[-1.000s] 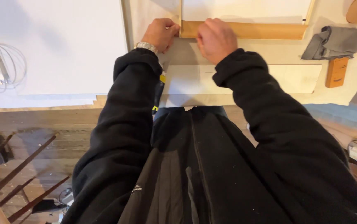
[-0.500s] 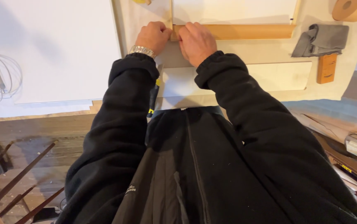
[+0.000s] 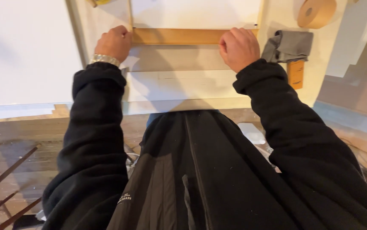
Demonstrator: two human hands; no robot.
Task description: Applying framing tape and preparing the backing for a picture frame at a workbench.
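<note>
The wooden bar (image 3: pixel 179 36) lies crosswise on the tabletop (image 3: pixel 277 89), its long axis running straight between the hands, the left hand (image 3: pixel 114 42) curled closed over one end and the right hand (image 3: pixel 239 47) clenched on the other.

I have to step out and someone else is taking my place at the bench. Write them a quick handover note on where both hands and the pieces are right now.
Left hand: closed, pressing on the left end of the wooden bar.
Right hand: closed, pressing on the bar's right end.
The bar lies flat across the lower edge of a white panel, with a pale sheet under it on the bench.
Nearby: folded grey cloth, small wooden block, roll of brown tape, all to the right and untouched.
Done: bar lined up along the panel edge. Whether it is fixed cannot be told.
</note>
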